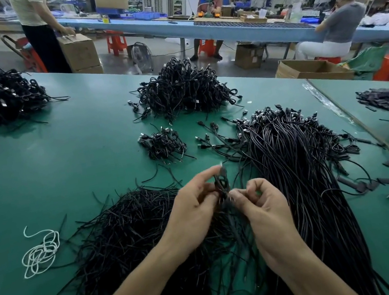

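Black cable (221, 181), folded into a small coil, is sitting between the fingers (206, 174) of the left hand (192, 207), which are pinching it upright just above the bench (62, 155). The right hand (262, 209) is meeting it from the side, thumb and forefinger pressed together on what is probably a thin tie at the coil's lower end, though blur is hiding the tie itself. To do this step well, the left fingers should be holding the loops flat and tight while the right fingers are twisting the tie snugly round the whole coil, not one strand. Beneath both wrists a loose pile of ties (134, 223) is lying. Right of the fingers the long cables (292, 157) are waiting, and beyond the fingertips a small heap of tied coils (162, 144) is lying.
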Motion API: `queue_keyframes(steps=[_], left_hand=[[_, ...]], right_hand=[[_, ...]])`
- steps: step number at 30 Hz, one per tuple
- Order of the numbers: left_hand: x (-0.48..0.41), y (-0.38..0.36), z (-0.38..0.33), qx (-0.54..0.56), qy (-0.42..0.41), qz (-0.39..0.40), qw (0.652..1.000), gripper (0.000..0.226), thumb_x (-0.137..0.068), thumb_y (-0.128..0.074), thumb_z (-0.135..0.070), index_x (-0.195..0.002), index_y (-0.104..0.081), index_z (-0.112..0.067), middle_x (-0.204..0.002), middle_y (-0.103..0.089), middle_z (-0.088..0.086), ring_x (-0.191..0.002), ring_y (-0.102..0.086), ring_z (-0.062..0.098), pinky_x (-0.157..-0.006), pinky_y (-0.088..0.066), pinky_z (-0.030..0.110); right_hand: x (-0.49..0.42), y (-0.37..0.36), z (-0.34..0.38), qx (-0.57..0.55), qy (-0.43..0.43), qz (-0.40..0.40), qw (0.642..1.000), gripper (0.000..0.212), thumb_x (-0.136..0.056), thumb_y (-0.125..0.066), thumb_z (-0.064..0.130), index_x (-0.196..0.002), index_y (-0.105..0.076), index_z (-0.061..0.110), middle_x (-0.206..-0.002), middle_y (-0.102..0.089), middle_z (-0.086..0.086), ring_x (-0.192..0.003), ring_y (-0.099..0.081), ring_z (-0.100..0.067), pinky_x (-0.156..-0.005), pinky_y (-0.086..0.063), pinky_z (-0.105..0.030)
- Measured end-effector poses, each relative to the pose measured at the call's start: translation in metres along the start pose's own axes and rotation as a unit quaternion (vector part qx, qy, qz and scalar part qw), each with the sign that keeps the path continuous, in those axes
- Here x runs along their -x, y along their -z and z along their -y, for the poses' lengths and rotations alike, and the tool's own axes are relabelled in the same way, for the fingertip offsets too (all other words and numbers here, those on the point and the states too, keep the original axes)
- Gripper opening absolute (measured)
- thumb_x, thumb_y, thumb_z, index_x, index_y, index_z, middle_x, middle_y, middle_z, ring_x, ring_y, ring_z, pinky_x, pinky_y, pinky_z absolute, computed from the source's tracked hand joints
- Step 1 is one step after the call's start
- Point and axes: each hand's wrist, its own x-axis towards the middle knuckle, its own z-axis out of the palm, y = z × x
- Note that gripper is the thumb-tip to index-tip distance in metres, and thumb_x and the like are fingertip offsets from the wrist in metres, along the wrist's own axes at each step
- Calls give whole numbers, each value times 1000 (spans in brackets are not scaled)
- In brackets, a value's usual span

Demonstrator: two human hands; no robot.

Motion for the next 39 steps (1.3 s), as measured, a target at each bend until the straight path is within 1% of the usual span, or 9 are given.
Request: queue_keyframes(steps=[6, 10, 15, 17, 23, 28, 31, 35, 39], left_hand=[[5, 3, -14, 193, -5, 15, 981, 37, -98, -40, -41, -109, -70, -23, -102, -76, 13, -105, -70, 25, -94, -50, 29], [8, 3, -14, 143, -54, 23, 988, 24, -90, -64, -29, -96, -64, -6, -88, -76, 9, -89, -73, 20, -83, -55, 24], [8, 1, -7, -130, -97, -59, 985, 34, -74, -85, -32, -97, -61, -37, -103, -57, -20, -100, -52, 0, -82, -35, 8], [10, -1, -4, -156, -100, -81, 979, 41, -73, -86, -32, -97, -54, -44, -90, -47, -21, -82, -47, 0, -72, -38, 11], [12, -5, -3, -96, -56, -64, 992, 39, -88, -75, -34, -100, -39, -42, -66, -68, -2, -45, -58, 10, -46, -53, 33], [11, -2, -6, -24, -37, -38, 998, 26, -94, -67, -17, -100, -48, -34, -78, -74, 8, -68, -70, 33, -67, -58, 55], [4, 5, -9, 95, -40, -36, 994, 29, -96, -45, 8, -109, -50, -17, -97, -77, 7, -92, -73, 23, -79, -59, 32], [5, 12, -17, 234, -9, 5, 972, 30, -91, -37, -14, -117, -52, -13, -110, -74, 13, -107, -70, 23, -87, -55, 29], [8, 11, -17, 205, -50, 18, 977, 38, -102, -35, -41, -107, -58, -11, -98, -76, 15, -111, -68, 24, -94, -52, 27]], right_hand=[[-2, 3, 1, 18, -12, 63, 998, 33, -91, -61, -7, -78, -38, 14, -66, -60, 6, -66, -58, -4, -63, -49, -16], [-4, 0, 6, 39, 22, 70, 997, 34, -91, -57, -12, -78, -35, 12, -56, -57, 9, -51, -51, 1, -49, -42, -12], [-10, 4, 9, 103, 81, 25, 991, 35, -91, -63, -4, -76, -37, 15, -70, -62, 1, -67, -56, -11, -61, -50, -22], [-11, 4, 10, 121, 103, 24, 987, 36, -91, -64, -4, -76, -38, 15, -71, -64, 2, -69, -59, -9, -67, -53, -21], [-8, 2, 10, 119, 131, 21, 984, 34, -90, -65, -3, -76, -38, 14, -75, -68, 4, -72, -63, -10, -71, -55, -22], [-5, 1, 15, 58, 108, 74, 990, 33, -89, -62, -9, -77, -37, 10, -76, -69, -1, -75, -67, -9, -69, -55, -20], [-1, 0, 12, 57, 82, 104, 989, 35, -88, -62, -12, -77, -38, 11, -74, -68, -1, -77, -68, -6, -71, -54, -18], [0, 2, 9, 34, 49, 121, 991, 34, -88, -64, -6, -77, -38, 12, -73, -67, 2, -73, -66, -5, -68, -52, -17], [-7, 4, 6, 36, 36, 115, 992, 37, -87, -67, -3, -76, -37, 15, -69, -57, -3, -68, -54, -12, -62, -46, -20]])
